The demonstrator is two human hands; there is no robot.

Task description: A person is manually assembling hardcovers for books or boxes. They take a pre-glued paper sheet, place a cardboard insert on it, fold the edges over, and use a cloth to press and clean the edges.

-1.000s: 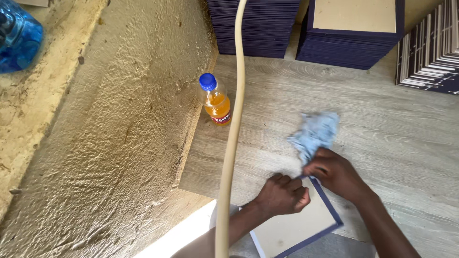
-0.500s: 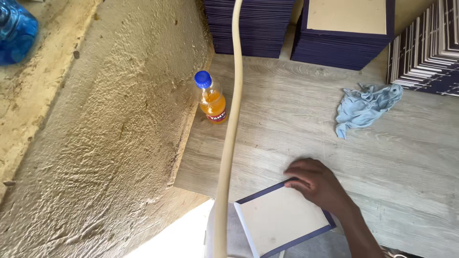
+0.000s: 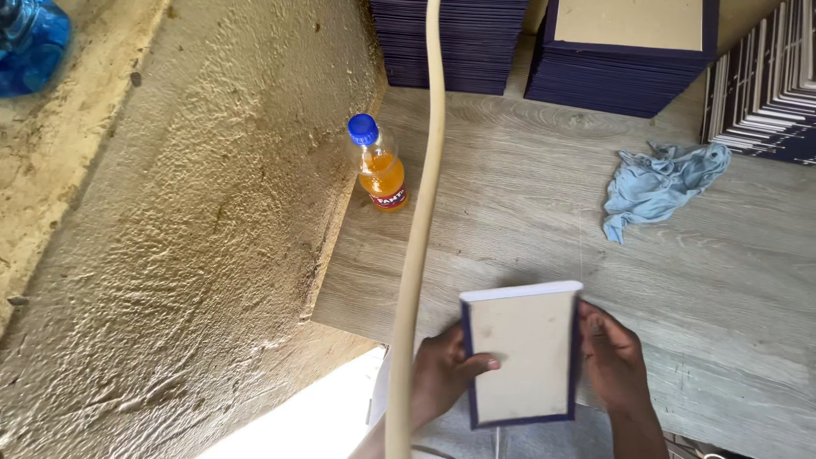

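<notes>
Grey wooden table point(image 3: 527, 204) lies below us. Our left hand point(image 3: 442, 378) and right hand point(image 3: 614, 353) hold the book cover point(image 3: 523, 353) upright by its side edges; with fingers so light, it may slip and fall.

Your book cover point(image 3: 524, 355) is hiding your right fingers point(image 3: 595, 327); the blue bottle point(image 3: 30, 42) at ten o'clock is running off-frame.

Rough sandy plaster wall point(image 3: 195, 255), grey wood-grain tabletop point(image 3: 510, 187), soft daylight
</notes>
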